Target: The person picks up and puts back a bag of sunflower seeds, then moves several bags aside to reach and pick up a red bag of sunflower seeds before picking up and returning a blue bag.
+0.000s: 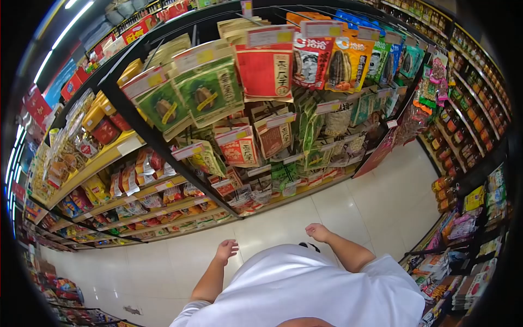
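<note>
The bottom-row snack packets point(248, 197) are sitting low on the rack at the middle of the view, just above the white tiled floor point(376, 201); they are the goods nearest both hands. The left hand point(226, 250) is hovering below them toward 7 o'clock, well apart from them, with its fingers loosely bent and slightly parted and nothing between them. The right hand point(317, 231) is hovering toward 5 o'clock of the packets, also touching nothing. Its fingers are curling inward, but how far they are closing cannot be told from this angle. Both forearms are reaching up from the person's white shirt point(305, 289), which is filling the 6 o'clock edge.

Above the packets, the black wire rack point(158, 143) is rising toward 12 o'clock, hung with rows of bags. Two green packets point(210, 90) are hanging at about 11 o'clock, and a red packet point(265, 68) is hanging beside them at 12. A red-and-white seed bag point(310, 60) and an orange bag point(343, 65) are following toward 1 o'clock. Price tags point(267, 37) are clipping across the tops of the hooks.

At 9 o'clock, yellow-edged shelves point(103, 158) are carrying more bagged snacks in several tiers. At 3 o'clock, across the aisle, another run of shelves point(463, 136) is holding small jars and packets, too small to make out.
</note>
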